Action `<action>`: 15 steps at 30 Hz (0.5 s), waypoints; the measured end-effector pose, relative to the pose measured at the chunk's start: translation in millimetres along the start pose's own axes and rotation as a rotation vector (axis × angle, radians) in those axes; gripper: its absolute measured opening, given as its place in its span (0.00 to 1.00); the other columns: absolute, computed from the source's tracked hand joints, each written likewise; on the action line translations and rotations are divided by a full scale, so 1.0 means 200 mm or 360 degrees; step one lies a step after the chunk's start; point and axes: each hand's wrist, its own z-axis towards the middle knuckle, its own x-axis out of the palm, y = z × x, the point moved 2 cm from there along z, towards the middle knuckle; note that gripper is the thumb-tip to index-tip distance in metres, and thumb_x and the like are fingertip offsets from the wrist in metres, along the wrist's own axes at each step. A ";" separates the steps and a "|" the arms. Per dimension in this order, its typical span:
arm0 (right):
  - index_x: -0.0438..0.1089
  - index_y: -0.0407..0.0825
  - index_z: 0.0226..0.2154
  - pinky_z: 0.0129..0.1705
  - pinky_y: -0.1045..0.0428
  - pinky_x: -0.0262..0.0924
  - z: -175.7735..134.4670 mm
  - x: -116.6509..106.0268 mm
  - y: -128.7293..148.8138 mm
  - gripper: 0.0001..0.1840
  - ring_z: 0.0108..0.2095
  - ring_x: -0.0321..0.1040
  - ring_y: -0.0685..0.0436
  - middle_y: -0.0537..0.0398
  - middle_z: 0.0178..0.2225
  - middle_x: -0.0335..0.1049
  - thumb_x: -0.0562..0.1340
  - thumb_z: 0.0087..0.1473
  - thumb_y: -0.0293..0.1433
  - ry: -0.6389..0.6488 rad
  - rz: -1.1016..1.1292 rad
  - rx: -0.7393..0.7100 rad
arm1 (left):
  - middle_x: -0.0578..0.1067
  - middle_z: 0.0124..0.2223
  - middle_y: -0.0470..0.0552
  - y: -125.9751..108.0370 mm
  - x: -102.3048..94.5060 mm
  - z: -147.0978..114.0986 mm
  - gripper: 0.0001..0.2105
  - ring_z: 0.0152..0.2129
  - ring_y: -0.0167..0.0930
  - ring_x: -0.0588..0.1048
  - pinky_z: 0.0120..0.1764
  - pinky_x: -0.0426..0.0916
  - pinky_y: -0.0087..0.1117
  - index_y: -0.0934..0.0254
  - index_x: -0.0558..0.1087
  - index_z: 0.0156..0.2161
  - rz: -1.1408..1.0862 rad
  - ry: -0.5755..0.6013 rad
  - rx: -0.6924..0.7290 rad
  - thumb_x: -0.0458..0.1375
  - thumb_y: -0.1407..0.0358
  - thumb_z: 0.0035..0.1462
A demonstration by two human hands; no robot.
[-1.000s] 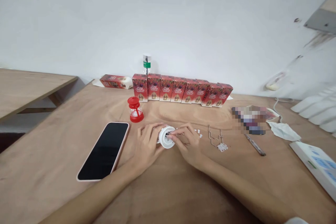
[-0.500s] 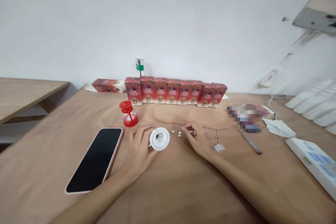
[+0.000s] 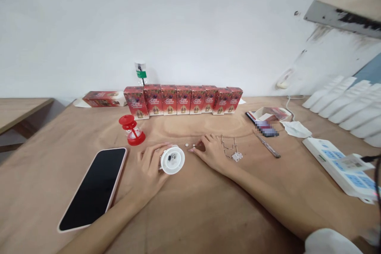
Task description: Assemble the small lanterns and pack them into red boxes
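Clasping the white part (image 3: 177,161) in the left hand (image 3: 151,163), seemingly at picking up a pale disc (image 3: 186,145) with the parted right hand (image 3: 211,151), next needing a fine pinch.

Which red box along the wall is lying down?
The leftmost box, beyond the row's left end; the eight other boxes stand upright.

The round piece (image 3: 172,160) is white, the lantern (image 3: 132,131) red and clear — the boxes (image 3: 183,100) red with pale lettering.
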 end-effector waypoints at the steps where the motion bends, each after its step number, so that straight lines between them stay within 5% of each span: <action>1: 0.68 0.49 0.29 0.40 0.47 0.54 0.00 0.00 0.00 0.17 0.38 0.64 0.40 0.51 0.34 0.72 0.61 0.53 0.47 0.0016 -0.0028 0.0002 | 0.75 0.43 0.57 0.00 0.00 0.00 0.13 0.40 0.39 0.73 0.39 0.61 0.38 0.64 0.65 0.47 0.0007 -0.0005 0.0015 0.51 0.60 0.61; 15: 0.65 0.48 0.27 0.36 0.48 0.58 0.01 -0.01 0.02 0.15 0.32 0.65 0.43 0.50 0.29 0.71 0.53 0.62 0.36 -0.0085 0.0015 -0.0135 | 0.75 0.44 0.56 -0.01 0.00 0.00 0.14 0.41 0.38 0.73 0.38 0.61 0.37 0.64 0.65 0.48 0.0052 0.0046 0.0024 0.50 0.60 0.61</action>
